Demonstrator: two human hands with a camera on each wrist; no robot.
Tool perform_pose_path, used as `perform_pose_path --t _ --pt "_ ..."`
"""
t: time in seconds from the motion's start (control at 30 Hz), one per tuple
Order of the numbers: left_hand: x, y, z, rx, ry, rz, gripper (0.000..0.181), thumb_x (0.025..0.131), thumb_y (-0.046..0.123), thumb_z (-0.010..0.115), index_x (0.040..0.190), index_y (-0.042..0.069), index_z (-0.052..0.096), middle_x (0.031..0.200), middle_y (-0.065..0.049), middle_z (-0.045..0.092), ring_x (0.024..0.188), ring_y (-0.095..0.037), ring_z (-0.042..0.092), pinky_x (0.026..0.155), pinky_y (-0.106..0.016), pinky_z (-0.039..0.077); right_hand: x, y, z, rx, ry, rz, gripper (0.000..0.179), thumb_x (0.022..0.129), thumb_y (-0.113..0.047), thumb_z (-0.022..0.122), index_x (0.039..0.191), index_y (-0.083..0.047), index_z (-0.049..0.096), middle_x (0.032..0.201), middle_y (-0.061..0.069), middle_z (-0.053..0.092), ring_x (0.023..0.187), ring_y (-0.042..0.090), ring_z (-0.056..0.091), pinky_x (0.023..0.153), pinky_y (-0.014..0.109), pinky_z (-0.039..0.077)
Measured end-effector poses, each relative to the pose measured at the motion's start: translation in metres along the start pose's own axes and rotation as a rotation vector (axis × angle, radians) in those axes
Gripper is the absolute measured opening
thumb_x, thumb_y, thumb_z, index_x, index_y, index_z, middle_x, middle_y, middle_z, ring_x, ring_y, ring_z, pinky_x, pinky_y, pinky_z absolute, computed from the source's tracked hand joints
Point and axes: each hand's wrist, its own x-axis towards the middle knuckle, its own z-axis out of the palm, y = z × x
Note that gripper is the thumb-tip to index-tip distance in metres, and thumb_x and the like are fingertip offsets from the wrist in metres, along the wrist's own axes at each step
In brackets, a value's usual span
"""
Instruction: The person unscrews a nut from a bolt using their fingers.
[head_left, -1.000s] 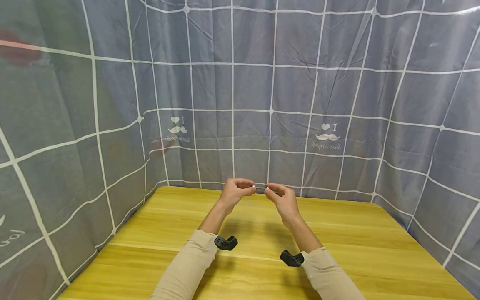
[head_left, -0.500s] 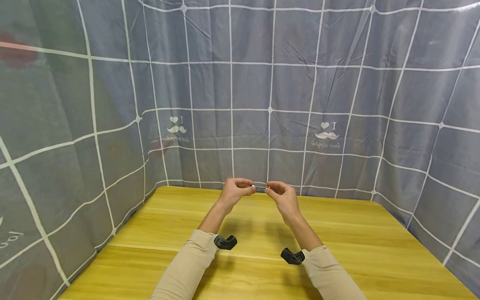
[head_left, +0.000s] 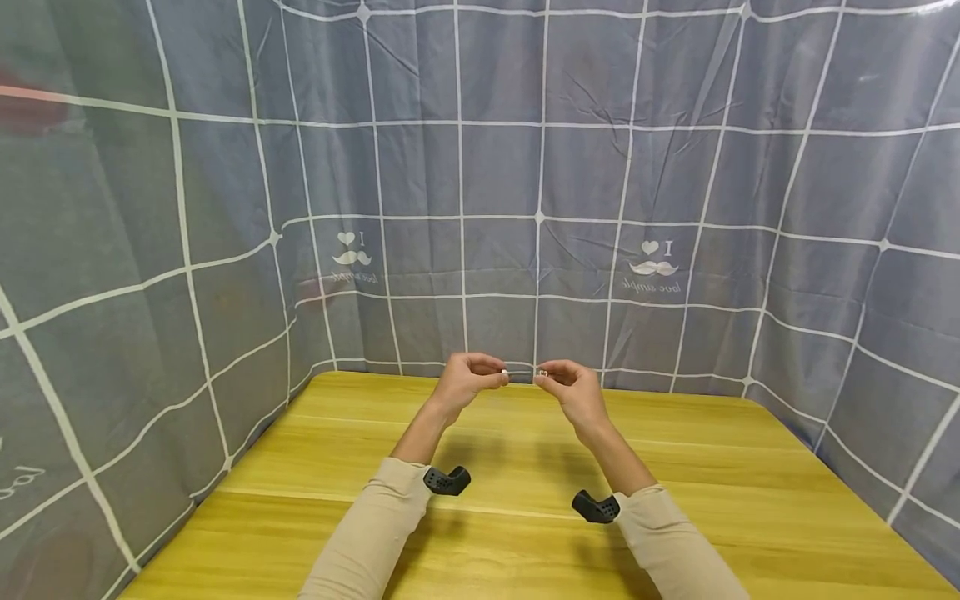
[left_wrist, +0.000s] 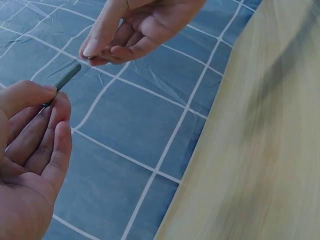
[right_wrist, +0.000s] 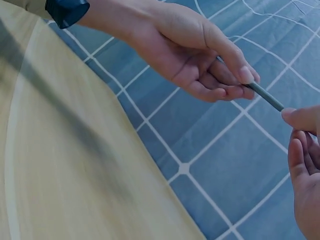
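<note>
My left hand (head_left: 467,385) is raised over the table's far edge, pinching a slim grey-green threaded bolt (left_wrist: 66,78) between thumb and fingertips. The bolt's threaded end points towards my right hand (head_left: 576,392); its other end is covered by the left fingers. In the left wrist view a small gap separates the bolt's tip from the right fingertips. Thumb and fingers of the right hand pinch a small shiny metal piece (head_left: 543,373), mostly hidden and too small to name. From the right wrist, the bolt (right_wrist: 267,96) appears to reach the right thumb, with the left hand (right_wrist: 200,55) behind.
Below the hands lies a yellow wood-grain table (head_left: 495,533). A grey curtain with white grid lines (head_left: 420,183) hangs behind and along the sides. Black wrist devices sit at the left cuff (head_left: 447,481) and right cuff (head_left: 596,507).
The hands have drawn slightly apart, the right one moving right and the left one a little left. More of the bolt and the small metal piece now show between them.
</note>
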Motion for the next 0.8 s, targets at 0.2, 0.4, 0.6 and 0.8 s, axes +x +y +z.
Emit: perform_pose_path --t 0.2,0.4,0.6,0.8 --pt "-0.004 0.005 -0.003 0.073 -0.041 -0.004 0.017 0.093 -0.008 0.072 0.109 -0.015 0.071 0.100 -0.026 0.074 0.101 -0.048 0.069 0.091 -0.042 0.057 0.001 0.002 -0.013 -0.053 0.001 0.006 0.021 0.093 -0.005 0.079 0.111 0.004 0.074 0.099 0.008 0.069 0.090 0.017 0.063 0.080 0.026 0.053" --pt "-0.015 0.016 -0.008 0.210 -0.056 0.006 0.015 0.095 -0.004 0.071 0.107 -0.014 0.072 0.097 -0.023 0.075 0.096 -0.044 0.071 0.089 -0.046 0.058 0.000 0.014 -0.037 -0.108 -0.005 0.058 0.026 0.095 -0.013 0.078 0.116 0.002 0.073 0.114 0.013 0.067 0.102 0.024 0.062 0.090 0.036 0.051" --pt "-0.005 -0.020 -0.025 0.335 -0.056 -0.026 0.012 0.095 -0.001 0.072 0.105 -0.009 0.072 0.096 -0.016 0.075 0.092 -0.033 0.073 0.084 -0.043 0.059 -0.002 0.029 -0.063 -0.165 0.001 0.098 0.030 0.098 -0.017 0.076 0.120 0.002 0.071 0.124 0.016 0.064 0.109 0.027 0.061 0.093 0.038 0.050" --pt "-0.008 -0.033 -0.035 0.464 -0.059 -0.082 0.004 0.095 -0.007 0.069 0.096 -0.006 0.066 0.091 -0.013 0.073 0.087 -0.028 0.072 0.079 -0.040 0.059 -0.006 0.046 -0.082 -0.230 0.000 0.133 0.027 0.099 -0.014 0.073 0.121 0.003 0.070 0.119 0.017 0.066 0.106 0.028 0.064 0.092 0.041 0.051"
